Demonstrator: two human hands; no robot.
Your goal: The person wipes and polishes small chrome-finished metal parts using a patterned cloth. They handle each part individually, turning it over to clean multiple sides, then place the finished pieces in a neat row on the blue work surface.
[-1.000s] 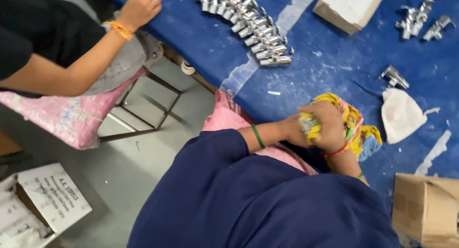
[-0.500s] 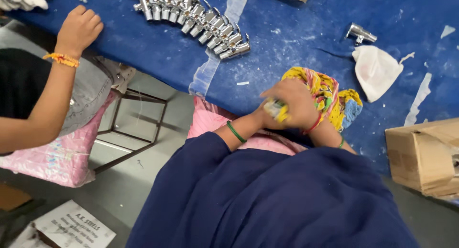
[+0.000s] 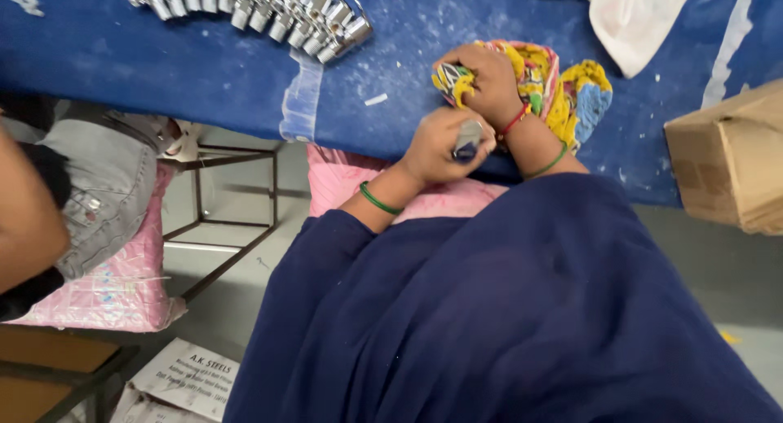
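My left hand (image 3: 440, 144) is closed around a small shiny metal fitting (image 3: 467, 139) at the near edge of the blue table (image 3: 204, 64). My right hand (image 3: 488, 80), just beyond it, grips a bunched yellow patterned cloth (image 3: 563, 84) that lies on the table. The two hands touch each other. A row of several shiny metal fittings (image 3: 269, 11) lies on the table at the upper left, well away from both hands.
A white cloth bag (image 3: 636, 15) lies at the top right. A brown cardboard box (image 3: 730, 158) stands at the right edge. Another person (image 3: 90, 186) sits at left on a pink cushioned stool (image 3: 122, 284). A printed carton (image 3: 188, 382) lies on the floor.
The view has shifted, so the table sits higher in frame. My left hand has drawn the metal fitting out from the cloth toward my body; my right hand stays on the cloth.
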